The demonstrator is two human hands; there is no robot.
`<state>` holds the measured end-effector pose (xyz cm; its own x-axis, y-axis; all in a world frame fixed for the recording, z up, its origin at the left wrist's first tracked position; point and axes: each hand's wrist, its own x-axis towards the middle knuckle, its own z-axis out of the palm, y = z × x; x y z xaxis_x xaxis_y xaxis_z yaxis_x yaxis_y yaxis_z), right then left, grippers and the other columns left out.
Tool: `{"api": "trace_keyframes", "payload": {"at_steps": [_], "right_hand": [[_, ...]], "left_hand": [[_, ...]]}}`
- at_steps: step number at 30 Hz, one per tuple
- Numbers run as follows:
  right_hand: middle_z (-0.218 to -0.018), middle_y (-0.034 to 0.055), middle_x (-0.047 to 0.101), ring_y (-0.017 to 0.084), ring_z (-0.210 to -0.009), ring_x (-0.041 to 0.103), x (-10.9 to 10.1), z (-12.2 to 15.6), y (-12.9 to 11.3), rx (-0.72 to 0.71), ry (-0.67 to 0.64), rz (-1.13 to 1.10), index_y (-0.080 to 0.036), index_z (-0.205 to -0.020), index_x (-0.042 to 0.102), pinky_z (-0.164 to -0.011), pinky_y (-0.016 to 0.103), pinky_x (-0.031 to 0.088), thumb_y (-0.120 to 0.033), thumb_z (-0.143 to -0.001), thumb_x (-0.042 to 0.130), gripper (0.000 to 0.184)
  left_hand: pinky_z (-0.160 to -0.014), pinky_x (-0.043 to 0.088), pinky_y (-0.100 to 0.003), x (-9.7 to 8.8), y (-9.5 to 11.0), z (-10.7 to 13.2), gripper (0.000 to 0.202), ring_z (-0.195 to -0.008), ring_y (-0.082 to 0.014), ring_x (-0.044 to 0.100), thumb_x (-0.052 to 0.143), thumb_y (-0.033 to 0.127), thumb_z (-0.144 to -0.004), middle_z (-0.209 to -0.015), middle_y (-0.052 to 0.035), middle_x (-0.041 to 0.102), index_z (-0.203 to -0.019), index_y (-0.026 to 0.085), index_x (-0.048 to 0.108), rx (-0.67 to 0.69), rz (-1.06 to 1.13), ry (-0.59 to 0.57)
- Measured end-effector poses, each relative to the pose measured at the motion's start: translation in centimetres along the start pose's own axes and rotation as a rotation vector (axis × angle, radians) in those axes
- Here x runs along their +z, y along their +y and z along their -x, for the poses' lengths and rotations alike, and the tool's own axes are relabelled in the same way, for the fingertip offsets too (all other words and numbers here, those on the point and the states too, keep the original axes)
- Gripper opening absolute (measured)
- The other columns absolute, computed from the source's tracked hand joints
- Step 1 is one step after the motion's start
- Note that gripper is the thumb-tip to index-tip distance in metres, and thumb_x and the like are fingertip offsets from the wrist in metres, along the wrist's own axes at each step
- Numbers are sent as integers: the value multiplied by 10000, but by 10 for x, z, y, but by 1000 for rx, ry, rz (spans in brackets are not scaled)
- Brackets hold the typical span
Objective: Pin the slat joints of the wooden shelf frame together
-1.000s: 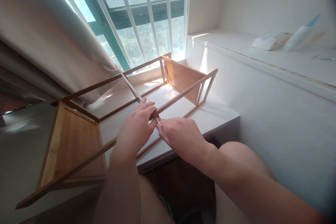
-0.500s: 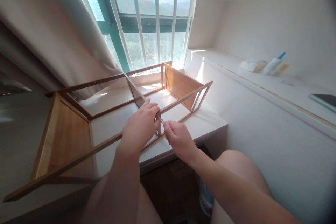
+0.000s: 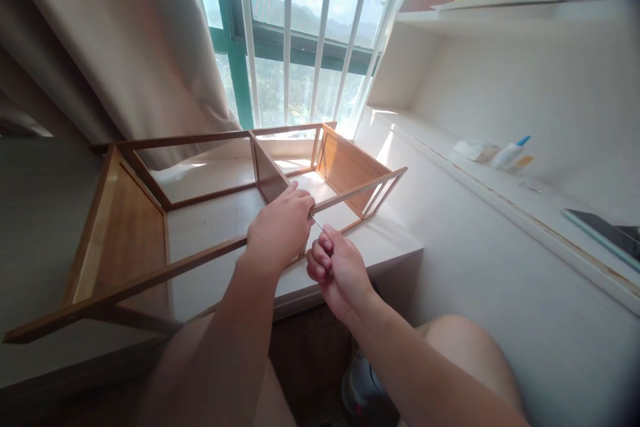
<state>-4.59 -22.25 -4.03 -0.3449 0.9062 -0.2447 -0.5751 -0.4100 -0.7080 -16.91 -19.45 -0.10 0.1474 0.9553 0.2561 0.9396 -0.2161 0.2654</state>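
A brown wooden shelf frame [image 3: 190, 267] lies on its side on a white surface, its panels standing upright. My left hand [image 3: 281, 230] is closed round its near rail, beside the middle panel [image 3: 270, 170]. My right hand [image 3: 340, 267], fingers curled in, pinches a thin metal rod [image 3: 317, 221] that looks like a hex key. The rod slants up to the rail at my left fingertips. Whether its tip sits in a screw or hole is hidden by my left fingers.
Behind the frame is a barred window [image 3: 300, 47], with a curtain [image 3: 135, 47] at left. On the white ledge [image 3: 450, 177] at right lie a white tube with a blue cap [image 3: 510, 153], a small white packet [image 3: 475, 149] and a phone [image 3: 600, 233]. My knees are below the front edge.
My right hand has drawn back and turned, fingers now facing up, showing more of the rod. My left hand keeps its hold on the rail. The view has tilted and shifted.
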Motion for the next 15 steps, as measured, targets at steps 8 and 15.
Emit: {"api": "trace_keyframes", "payload": {"at_steps": [8,15], "right_hand": [[-415,-93,338,65,-374,263,-3,2,-2,-152,-2,292,-216,-608,350,-397,204,208,-443,-907,514,409],[-418,-68,391,90,-396,332,-21,-13,-7,-300,-16,800,-217,-590,384,-436,231,266,-493,-956,423,459]], "left_hand": [[-897,509,-299,4,-2,-1,163,-1375,-220,424,473,170,-902,-1110,-31,669,-835,240,605,2,29,19],[-810,519,-279,3,-2,0,168,-1383,-205,420,466,155,-893,-1111,-17,672,-827,245,591,-11,9,24]]}}
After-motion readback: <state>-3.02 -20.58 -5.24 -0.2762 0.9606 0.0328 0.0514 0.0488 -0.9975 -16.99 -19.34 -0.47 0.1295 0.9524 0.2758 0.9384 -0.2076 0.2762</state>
